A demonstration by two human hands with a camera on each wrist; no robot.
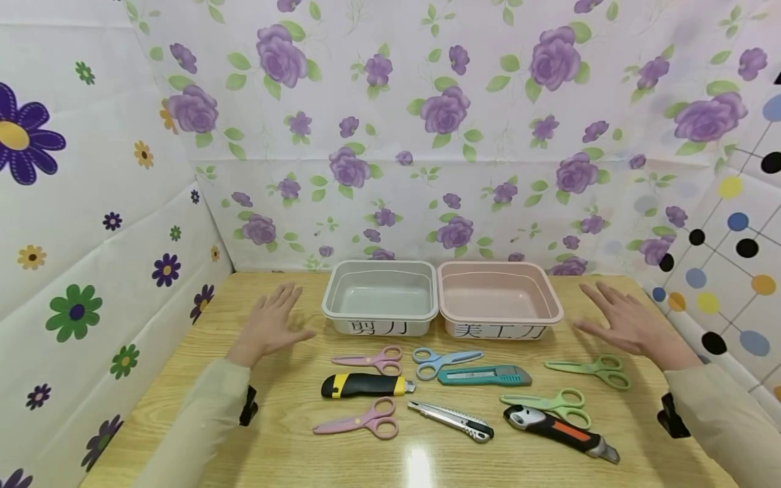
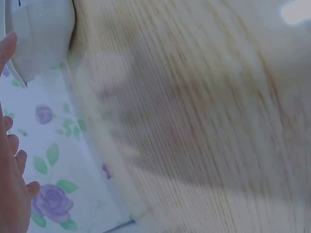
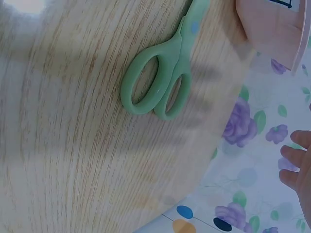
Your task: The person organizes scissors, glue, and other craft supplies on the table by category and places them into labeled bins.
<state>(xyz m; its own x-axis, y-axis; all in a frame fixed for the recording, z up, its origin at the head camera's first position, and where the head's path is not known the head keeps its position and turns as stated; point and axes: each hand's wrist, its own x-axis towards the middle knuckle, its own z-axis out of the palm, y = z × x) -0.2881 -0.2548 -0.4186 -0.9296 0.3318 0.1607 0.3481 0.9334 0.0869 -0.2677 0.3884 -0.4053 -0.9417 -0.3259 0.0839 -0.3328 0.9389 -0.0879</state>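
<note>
Scissors with smooth looped handles and slim knives are strewn on grained wood before the rounded pink tub; either side of it, left hand and right hand are spread wide.

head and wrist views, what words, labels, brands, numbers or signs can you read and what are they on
"剪刀": on the front of the grey tub.
"美工刀": on the front of the pink tub; the right wrist view shows only an unreadable fragment of it.
Fine marks on the teal knife and silver knife: too small to read.
No brand or number is legible.
</note>
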